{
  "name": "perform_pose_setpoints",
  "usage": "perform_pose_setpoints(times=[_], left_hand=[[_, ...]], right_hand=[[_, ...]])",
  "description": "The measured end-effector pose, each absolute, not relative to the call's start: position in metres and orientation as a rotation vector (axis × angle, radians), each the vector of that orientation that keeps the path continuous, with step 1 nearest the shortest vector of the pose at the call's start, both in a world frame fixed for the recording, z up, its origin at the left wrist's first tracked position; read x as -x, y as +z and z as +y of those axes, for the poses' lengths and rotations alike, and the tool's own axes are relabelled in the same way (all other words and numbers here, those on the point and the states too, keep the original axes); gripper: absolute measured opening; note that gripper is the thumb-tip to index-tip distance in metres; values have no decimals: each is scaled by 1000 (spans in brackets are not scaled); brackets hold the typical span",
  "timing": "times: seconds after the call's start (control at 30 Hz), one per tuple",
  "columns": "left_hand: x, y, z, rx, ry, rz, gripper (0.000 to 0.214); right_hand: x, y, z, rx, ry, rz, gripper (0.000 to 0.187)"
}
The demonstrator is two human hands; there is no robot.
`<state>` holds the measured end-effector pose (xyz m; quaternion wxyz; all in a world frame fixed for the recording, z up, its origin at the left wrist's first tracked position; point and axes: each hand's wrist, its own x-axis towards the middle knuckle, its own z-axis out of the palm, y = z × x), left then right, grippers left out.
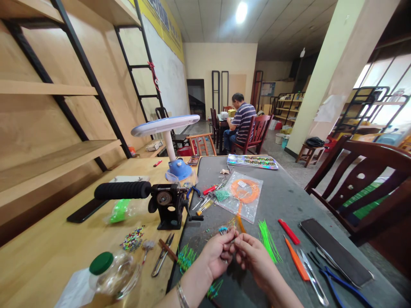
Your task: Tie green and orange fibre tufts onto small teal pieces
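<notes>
Wooden shelving [48, 90] lines the left wall of a long workroom, where another person [240, 122] sits well apart at a far desk. A grey mat [289, 192] covers the right part of the table [48, 252], probably so small parts show up and don't roll. A black clamp tool [167, 205] stands at the mat's edge. A clear bag [240, 196] of orange cord lies beyond the hands, with green strands [269, 240] just beside them, all seemingly kept within reach. The left hand [218, 255] and right hand [256, 257] meet fingertip to fingertip low over the mat. Both sets of fingers [236, 241] are pinched closed on the near end of an orange strand [240, 223].
</notes>
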<state>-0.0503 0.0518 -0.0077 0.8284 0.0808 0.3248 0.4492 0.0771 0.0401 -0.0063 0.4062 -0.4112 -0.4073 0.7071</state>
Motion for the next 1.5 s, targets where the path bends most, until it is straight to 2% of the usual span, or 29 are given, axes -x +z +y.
perform_pose_setpoints(times=[0.4,1.1,1.5], left_hand=[[49,-8,51,-231,1001,690,8],[44,-3,46,-458,1209,869,47],[41,1,46,-521,1307,898,51]], right_hand=[[-77,-8,41,1021,1788,-1011,39],[-76,-11,41,952,1811,-890,42],[-79,-1,37,928,1891,-833,43]])
